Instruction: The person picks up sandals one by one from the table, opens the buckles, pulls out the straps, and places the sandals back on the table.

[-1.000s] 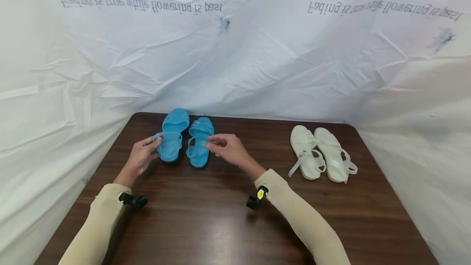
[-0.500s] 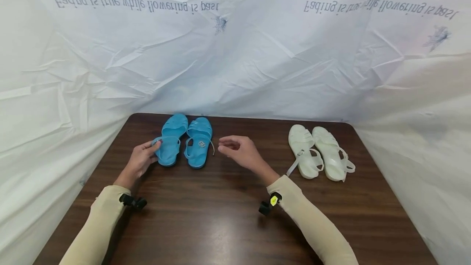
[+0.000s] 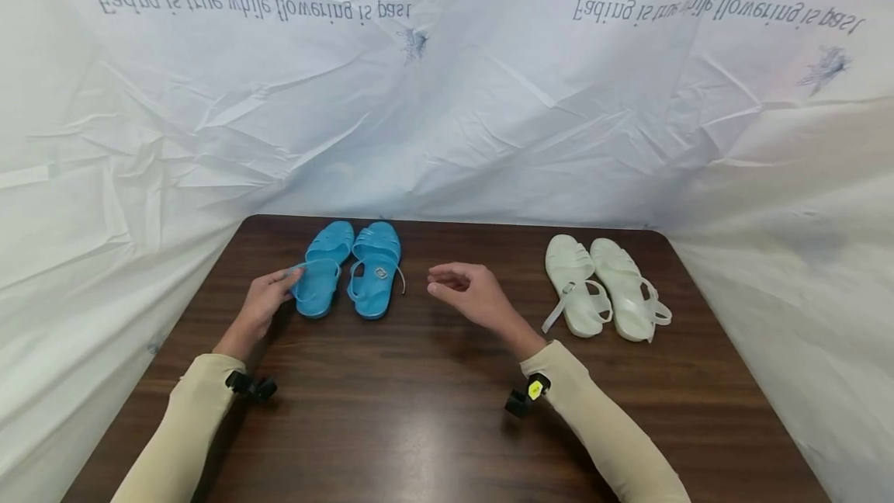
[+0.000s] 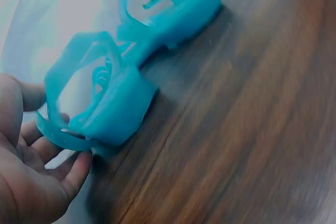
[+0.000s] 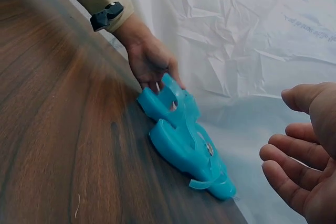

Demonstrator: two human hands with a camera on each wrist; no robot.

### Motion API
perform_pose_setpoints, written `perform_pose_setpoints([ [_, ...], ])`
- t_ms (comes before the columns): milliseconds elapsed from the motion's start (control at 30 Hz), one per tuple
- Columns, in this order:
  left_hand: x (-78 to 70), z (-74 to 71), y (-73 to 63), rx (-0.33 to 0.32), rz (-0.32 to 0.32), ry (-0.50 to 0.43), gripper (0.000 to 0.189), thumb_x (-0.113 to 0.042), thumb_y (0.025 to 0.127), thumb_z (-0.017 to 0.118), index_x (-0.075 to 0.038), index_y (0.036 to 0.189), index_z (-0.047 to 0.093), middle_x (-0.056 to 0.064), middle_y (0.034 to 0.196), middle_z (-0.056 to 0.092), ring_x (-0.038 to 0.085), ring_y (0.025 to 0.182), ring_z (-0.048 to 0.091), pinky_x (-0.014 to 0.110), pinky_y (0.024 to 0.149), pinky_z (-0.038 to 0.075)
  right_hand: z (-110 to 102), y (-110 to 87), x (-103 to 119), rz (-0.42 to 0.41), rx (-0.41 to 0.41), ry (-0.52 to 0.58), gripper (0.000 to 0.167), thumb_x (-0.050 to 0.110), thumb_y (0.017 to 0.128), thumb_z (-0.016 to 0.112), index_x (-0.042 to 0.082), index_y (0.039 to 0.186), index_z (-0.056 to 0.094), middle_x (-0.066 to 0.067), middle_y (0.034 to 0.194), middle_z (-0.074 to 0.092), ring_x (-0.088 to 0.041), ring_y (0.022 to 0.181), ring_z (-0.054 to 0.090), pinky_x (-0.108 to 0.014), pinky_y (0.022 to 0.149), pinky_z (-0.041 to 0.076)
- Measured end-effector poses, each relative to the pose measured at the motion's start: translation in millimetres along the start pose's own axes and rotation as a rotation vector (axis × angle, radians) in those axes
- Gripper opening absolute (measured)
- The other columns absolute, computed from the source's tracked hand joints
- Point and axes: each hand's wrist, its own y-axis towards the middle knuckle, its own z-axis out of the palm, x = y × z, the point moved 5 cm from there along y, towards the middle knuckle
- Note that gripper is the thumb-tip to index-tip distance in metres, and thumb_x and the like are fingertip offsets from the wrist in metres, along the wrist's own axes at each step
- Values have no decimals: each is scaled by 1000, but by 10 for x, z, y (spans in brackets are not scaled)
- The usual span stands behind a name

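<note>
A pair of blue sandals stands side by side at the back left of the table. My left hand holds the left blue sandal by its ankle strap; in the left wrist view the thumb and fingers lie around that strap. The right blue sandal sits flat beside it, a buckle on its insole and a loose strap end sticking out to the right. My right hand hovers to the right of the pair, fingers relaxed and holding nothing, as the right wrist view also shows.
Two white sandals, a left one with its strap hanging out and a right one, lie at the back right of the brown wooden table. White sheeting with printed lettering hangs behind and along the sides.
My right hand has let go of the right blue sandal's strap and moved to the right. The left blue sandal has been lowered and drawn slightly nearer, in my left hand's hold.
</note>
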Motion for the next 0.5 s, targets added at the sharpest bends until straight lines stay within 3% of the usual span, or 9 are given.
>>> perform_pose_setpoints([
  [100, -46, -26, -28, -47, 34, 105, 62, -41, 108, 49, 2, 153, 42, 23, 158, 40, 37, 146, 38, 53, 115, 38, -53, -41, -17, 11, -7, -7, 35, 36, 98, 72, 17, 127, 71, 4, 119, 73, -12, 108, 68, -39, 92, 56],
  [167, -112, -17, -75, -83, 89, 181, 60, -40, 108, 51, 0, 152, 45, 24, 156, 43, 39, 144, 41, 55, 113, 40, -106, -70, -17, 24, -12, -15, 36, 38, 97, 71, 19, 127, 71, 5, 120, 73, -11, 108, 68, -40, 92, 56],
  [233, -202, 27, -141, -141, 178, 255, 56, -37, 107, 54, -1, 150, 49, 24, 150, 50, 40, 139, 47, 58, 109, 42, -167, -103, -5, 29, -18, -26, 37, 39, 97, 71, 19, 128, 71, 5, 121, 72, -12, 109, 67, -41, 92, 56],
  [333, -371, 149, -269, -245, 364, 347, 47, -31, 105, 59, -2, 142, 57, 20, 143, 59, 40, 131, 55, 59, 103, 46, -266, -148, 27, 26, -30, -35, 37, 39, 97, 71, 20, 129, 70, 4, 123, 72, -13, 109, 68, -43, 92, 56],
  [367, -422, 205, -308, -271, 423, 363, 44, -29, 104, 61, -3, 139, 60, 18, 140, 61, 39, 120, 61, 57, 98, 49, -300, -164, 42, 22, -33, -34, 37, 38, 97, 71, 20, 130, 70, 4, 123, 72, -14, 109, 68, -44, 91, 56],
  [433, -513, 324, -372, -293, 514, 359, 37, -25, 103, 63, -4, 134, 65, 14, 138, 64, 38, 90, 66, 52, 82, 53, -371, -192, 61, 9, -40, -37, 37, 37, 98, 72, 20, 130, 70, 2, 124, 72, -15, 108, 69, -46, 91, 56],
  [500, -592, 453, -429, -285, 576, 347, 33, -24, 102, 65, -7, 130, 68, 8, 139, 64, 34, 90, 65, 49, 81, 53, -452, -221, 70, -1, -54, -45, 36, 35, 98, 72, 20, 130, 69, 2, 124, 72, -16, 107, 69, -47, 90, 56],
])
